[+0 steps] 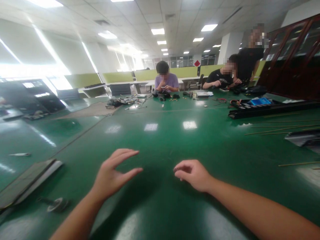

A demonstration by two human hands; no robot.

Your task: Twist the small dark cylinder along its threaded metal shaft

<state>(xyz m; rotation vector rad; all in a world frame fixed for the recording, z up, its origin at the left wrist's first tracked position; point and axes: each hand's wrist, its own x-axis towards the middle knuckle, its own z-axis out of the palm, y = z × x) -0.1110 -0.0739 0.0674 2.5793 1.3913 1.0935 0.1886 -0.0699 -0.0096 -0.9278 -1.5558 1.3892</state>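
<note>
Above the green tabletop (160, 140), my left hand (110, 175) is raised with its fingers stretched out and the thumb apart; nothing is in it. My right hand (193, 175) hovers across from it, fingers curled round toward the thumb in a pinch. Whatever may be between those fingertips is too small or hidden to make out. A gap of bare table separates the two hands. Nearest to my left forearm lies a dark round part with a short shaft (58, 204), blurred. Beyond it is a grey-green flat notebook-like item (27, 181).
A white pen-like tool (20, 154) lies at left. Thin rods (275, 127) and a long black tray (250, 111) are at right. Loose cables and parts (120, 101) sit at the far side, where a person in purple (166, 81) and a seated person in black (220, 78) work; another stands behind.
</note>
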